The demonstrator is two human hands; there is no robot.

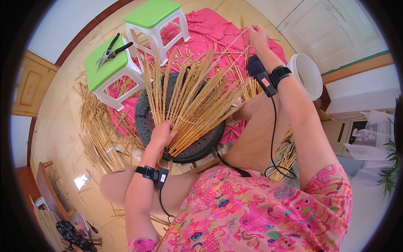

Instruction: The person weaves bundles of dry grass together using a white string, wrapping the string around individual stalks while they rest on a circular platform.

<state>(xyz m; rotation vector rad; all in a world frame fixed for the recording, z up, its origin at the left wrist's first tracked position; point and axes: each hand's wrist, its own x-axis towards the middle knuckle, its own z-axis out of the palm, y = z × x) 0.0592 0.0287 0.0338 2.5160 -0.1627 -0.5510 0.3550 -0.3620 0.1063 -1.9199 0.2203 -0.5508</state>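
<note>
A fanned bundle of dry, feathery-headed plant stalks (205,98) lies over a dark round seat with a textured surface (145,119). My left hand (162,134) is closed around the cut ends of the stalks on the left side of the fan. A white string (189,121) loops across the stalks just above that hand. Raised far out to the right, my right hand (257,37) pinches a pale string, which runs in two taut lines down toward the bundle. Both wrists carry black straps with small cabled boxes.
Pruning shears (112,51) rest on a green-topped white stool (94,69); a second such stool (153,14) stands behind it. Loose stalks (100,143) and cut bits litter the floor and a pink cloth (214,25). A white bucket (305,75) stands at right.
</note>
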